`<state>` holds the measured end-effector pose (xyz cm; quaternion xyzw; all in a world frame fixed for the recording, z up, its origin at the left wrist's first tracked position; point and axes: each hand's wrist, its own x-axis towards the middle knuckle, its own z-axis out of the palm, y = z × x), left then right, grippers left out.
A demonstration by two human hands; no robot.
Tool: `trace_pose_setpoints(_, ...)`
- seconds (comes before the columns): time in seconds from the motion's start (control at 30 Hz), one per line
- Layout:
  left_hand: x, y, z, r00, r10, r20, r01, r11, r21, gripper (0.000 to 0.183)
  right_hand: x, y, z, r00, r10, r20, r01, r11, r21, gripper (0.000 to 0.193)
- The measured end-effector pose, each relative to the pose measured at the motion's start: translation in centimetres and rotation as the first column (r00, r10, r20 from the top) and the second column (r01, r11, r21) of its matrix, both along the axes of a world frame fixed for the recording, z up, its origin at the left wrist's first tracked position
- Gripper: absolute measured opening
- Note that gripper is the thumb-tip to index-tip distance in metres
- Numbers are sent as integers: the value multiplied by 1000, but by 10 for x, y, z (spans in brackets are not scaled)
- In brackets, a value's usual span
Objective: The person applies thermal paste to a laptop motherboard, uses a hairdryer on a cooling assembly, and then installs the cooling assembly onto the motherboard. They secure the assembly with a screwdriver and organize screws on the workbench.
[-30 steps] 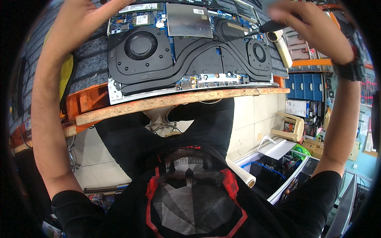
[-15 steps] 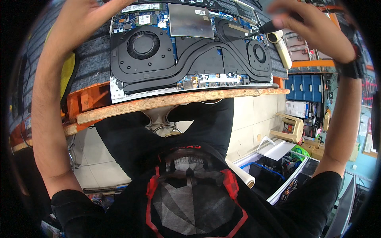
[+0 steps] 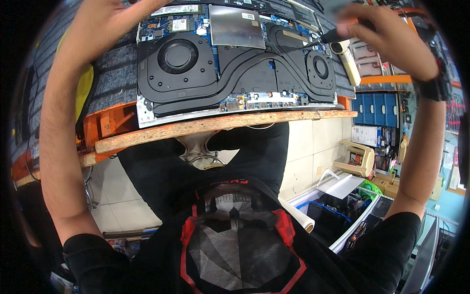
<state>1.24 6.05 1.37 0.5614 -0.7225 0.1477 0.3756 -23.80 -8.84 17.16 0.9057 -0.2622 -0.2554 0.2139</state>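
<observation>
An opened laptop [image 3: 245,73] lies with its inside bared: blue circuit board, a left fan [image 3: 177,56], a right fan [image 3: 320,67] and black heat pipes [image 3: 245,62]. In my right hand [image 3: 391,36] is a black screwdriver [image 3: 333,36], its thin shaft slanting down-left to the heat sink beside the right fan. The fingers are closed around the handle and partly blurred. My left hand [image 3: 105,29] is at the laptop's far left corner, thumb stretched out over its edge. The upper edge of the picture cuts off its other fingertips, and nothing shows in it.
Beneath the laptop is a grey striped mat [image 3: 115,68] on an orange bench with a wooden front edge [image 3: 225,123]. A cream-coloured tool [image 3: 347,63] lies right of the laptop. Farther right stand blue drawers [image 3: 375,109], a cream stool [image 3: 357,158] and a bin of parts [image 3: 323,220].
My right hand has turned slightly with the screwdriver, whose tip stays at about the same spot. My left hand and the laptop have shifted very slightly to the right.
</observation>
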Motion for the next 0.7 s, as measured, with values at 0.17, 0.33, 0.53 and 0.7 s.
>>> trace_pose_setpoints(0.17, -4, 0, 2, 999, 15, -52, -13, 999, 42, 13, -9, -7, -2, 986, 122, 115, -129, 990, 59, 35)
trace_pose_setpoints(0.33, 3, 0, -2, 1000, 16, -19, -16, 1000, 20, 13, -13, -15, 0, 966, 210, 150, -224, 972, 78, 32)
trace_pose_setpoints(0.53, -6, 2, 5, 1000, 10, 3, -10, 1000, 19, 12, -16, -7, -23, 944, 134, 302, -128, 991, -40, 34)
trace_pose_setpoints(0.7, -7, 2, 3, 997, 83, -3, -83, 995, 55, 11, 4, -9, -8, 994, 16, 110, -11, 999, -42, 38)
